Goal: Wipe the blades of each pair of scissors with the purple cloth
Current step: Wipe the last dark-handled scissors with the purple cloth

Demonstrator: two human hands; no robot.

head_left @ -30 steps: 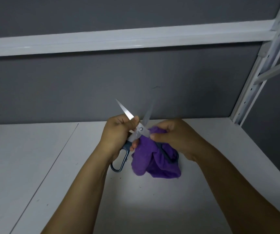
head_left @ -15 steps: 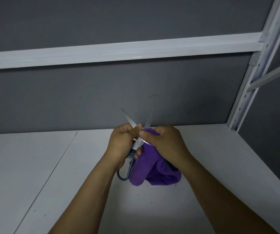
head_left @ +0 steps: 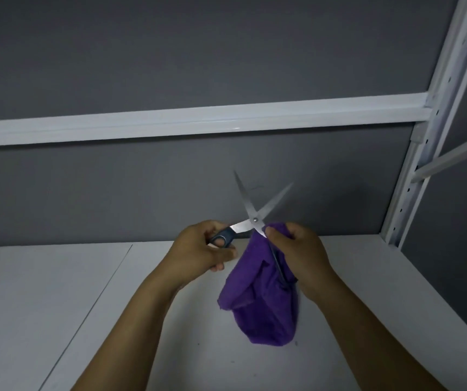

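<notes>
While the left hand curls its fingers round one dark blue-grey handle loop of the silver metal scissors, the right hand pinches the top of the soft purple cloth between thumb and fingers. The pinch is just beside the screw where the two blades cross. The other handle loop runs down between that hand and the cloth, so the right hand seems to hold it too.

Both hands are in the middle of the frame, above the white tabletop. The scissors are wide open like a V, and both sharp tips point up toward the grey wall. The cloth hangs down in a loose bunch. It touches only the low part of the blades, and the long upper part is bare.

Things could go wrong from here. If the thumb slides up a bare edge with no cloth under it, it could get cut. If the handles squeeze together, the blades could snip the cloth or nip a finger.
</notes>
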